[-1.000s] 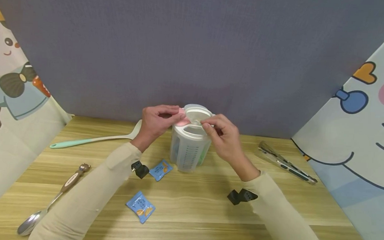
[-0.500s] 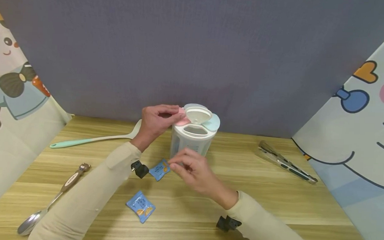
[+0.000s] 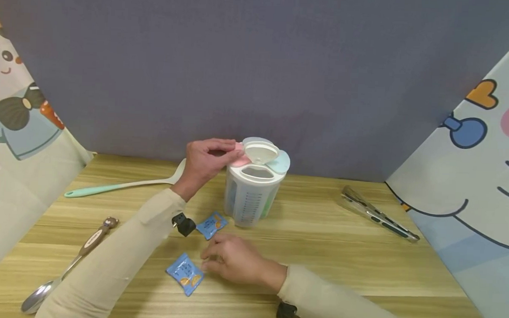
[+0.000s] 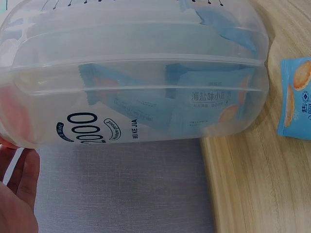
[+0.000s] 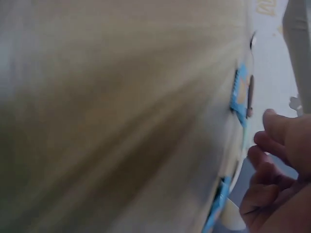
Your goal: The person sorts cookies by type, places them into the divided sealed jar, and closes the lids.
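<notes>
Against the back wall stands a translucent food storage container (image 3: 249, 201) with a compartmented lid of pink, pale blue and white sections. One lid flap (image 3: 261, 152) is raised, above an open oval hole at the front. My left hand (image 3: 208, 159) holds the pink section at the rim, thumb on top. In the left wrist view, blue snack packets (image 4: 209, 99) show through the container's wall. My right hand (image 3: 236, 259) is over the table, fingers loosely bent and holding nothing, its fingertips right beside a blue snack packet (image 3: 186, 274). Another snack packet (image 3: 212, 225) lies nearer the container.
At the left are a ladle (image 3: 123, 186) with a mint handle and a metal spoon (image 3: 71, 265) with a brown bear handle. Metal tongs (image 3: 379, 215) lie at the right. A grey wall (image 3: 257, 65) borders the table's back.
My right hand has left the container's lid, moving down and toward me to the nearer packet. The left hand stays at the pink section.
</notes>
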`<state>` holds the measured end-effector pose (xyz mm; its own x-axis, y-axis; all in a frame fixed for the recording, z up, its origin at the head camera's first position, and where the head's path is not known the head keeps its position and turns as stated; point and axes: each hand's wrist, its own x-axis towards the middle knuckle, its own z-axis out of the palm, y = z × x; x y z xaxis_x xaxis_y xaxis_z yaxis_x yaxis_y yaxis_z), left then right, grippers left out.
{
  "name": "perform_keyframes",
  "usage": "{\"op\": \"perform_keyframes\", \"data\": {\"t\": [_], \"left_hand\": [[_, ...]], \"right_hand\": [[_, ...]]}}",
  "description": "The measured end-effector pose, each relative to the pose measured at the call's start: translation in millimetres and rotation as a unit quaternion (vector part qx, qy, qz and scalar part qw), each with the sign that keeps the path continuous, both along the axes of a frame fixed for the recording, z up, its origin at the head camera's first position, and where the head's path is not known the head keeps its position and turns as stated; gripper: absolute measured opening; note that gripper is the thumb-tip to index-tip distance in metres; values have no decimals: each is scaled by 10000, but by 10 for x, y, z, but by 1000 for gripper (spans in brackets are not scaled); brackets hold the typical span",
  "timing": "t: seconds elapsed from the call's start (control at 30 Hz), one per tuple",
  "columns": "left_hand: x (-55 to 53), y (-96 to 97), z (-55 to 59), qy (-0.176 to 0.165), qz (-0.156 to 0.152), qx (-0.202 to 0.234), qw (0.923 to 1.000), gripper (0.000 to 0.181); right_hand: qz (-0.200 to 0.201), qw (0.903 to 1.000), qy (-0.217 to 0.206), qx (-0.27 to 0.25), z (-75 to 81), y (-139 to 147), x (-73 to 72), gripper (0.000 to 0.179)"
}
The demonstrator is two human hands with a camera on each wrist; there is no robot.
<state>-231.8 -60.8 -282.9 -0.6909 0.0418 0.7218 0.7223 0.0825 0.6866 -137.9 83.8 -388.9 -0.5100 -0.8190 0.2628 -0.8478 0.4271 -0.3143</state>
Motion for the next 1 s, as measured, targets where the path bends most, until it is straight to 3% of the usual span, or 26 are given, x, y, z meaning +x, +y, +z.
{"op": "perform_keyframes", "data": {"t": [0.2,0.47,0.8,1.0], "left_hand": [[9,-5,8,-50,107,-57,9999,16],[9,-6,12,-64,51,-40,10000,16],[12,-10,2,-12,17,-44,10000,17],[10,-5,7,-13,17,-30,10000,16]], "right_hand": [[-224,9983,50,542,-93,-53,47,25],[-556,9965,84,615,-115,-118,83,27],[-507,9967,173,613,-130,-129,83,21],[-517,9957,-163,751,-104,-77,79,15]]}}
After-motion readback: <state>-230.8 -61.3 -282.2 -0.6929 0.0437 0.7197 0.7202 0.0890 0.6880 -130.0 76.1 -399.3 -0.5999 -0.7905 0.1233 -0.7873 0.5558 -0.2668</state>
